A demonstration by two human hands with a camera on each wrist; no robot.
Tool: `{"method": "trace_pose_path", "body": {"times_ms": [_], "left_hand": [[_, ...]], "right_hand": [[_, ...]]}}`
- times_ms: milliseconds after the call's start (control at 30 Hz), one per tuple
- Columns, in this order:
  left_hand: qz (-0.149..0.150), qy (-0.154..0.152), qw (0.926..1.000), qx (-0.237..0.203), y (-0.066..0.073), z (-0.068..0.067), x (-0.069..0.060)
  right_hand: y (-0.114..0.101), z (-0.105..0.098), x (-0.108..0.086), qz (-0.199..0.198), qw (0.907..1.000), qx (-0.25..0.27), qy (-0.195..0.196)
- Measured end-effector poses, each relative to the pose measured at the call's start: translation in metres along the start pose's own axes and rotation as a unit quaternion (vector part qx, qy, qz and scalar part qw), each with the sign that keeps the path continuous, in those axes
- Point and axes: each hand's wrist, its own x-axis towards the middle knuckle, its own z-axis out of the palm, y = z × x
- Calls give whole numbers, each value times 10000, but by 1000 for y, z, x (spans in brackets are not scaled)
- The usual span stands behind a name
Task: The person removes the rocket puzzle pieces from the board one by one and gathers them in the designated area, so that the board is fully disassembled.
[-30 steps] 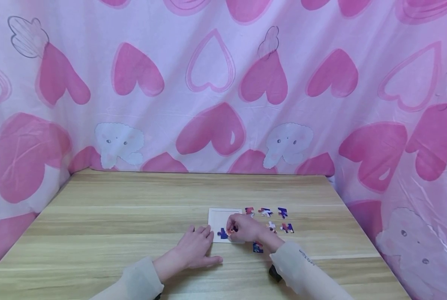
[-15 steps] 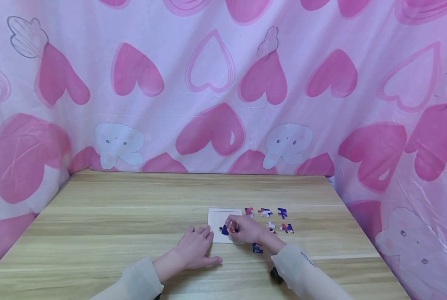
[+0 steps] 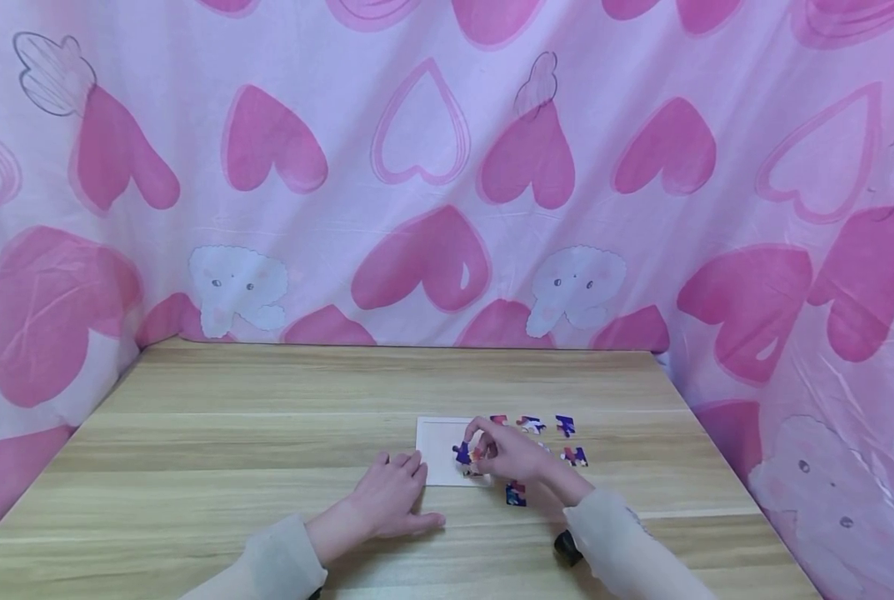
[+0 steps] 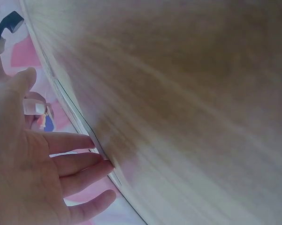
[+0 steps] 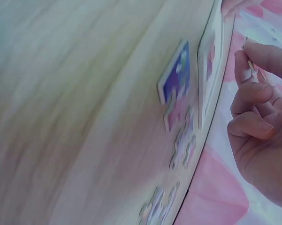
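My right hand (image 3: 516, 452) pinches a blue-and-orange jigsaw piece (image 3: 461, 452) between thumb and fingers above a pale puzzle board (image 3: 435, 437). The right wrist view shows its other fingers curled in. Part of another jigsaw piece (image 3: 472, 474) shows on the board's near right corner, under that hand. My left hand (image 3: 388, 498) lies with extended fingers, their tips at the board's left edge, its thumb pointing right on the table. In the left wrist view the held piece (image 4: 49, 121) appears behind the left hand.
Several loose jigsaw pieces lie right of the board, including a white-and-purple one (image 3: 531, 425), a purple one (image 3: 564, 426) and a red-and-blue one (image 3: 575, 456). Nearer stands a dark blue piece (image 3: 516, 494) flat on the wooden table (image 3: 267, 417). A heart-patterned curtain (image 3: 417, 250) surrounds the table.
My right hand has moved right and slightly away from me, carrying the pinched jigsaw piece. Part of the piece at the board's near right corner now shows. The left hand stays still.
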Motion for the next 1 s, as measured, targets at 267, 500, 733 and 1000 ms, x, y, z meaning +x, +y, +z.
{"method": "trace_pose_path", "body": {"times_ms": [267, 500, 733, 1000], "left_hand": [[-13, -9, 10000, -27, 0, 0, 0], [-27, -29, 9999, -97, 1, 0, 0], [-26, -59, 9999, -107, 0, 0, 0], [-34, -92, 9999, -115, 1, -1, -1]], "right_hand": [[11, -16, -17, -89, 9999, -22, 96], [22, -26, -28, 181, 9998, 2, 25], [28, -33, -37, 171, 9998, -62, 79], [37, -37, -49, 116, 9998, 80, 155]]}}
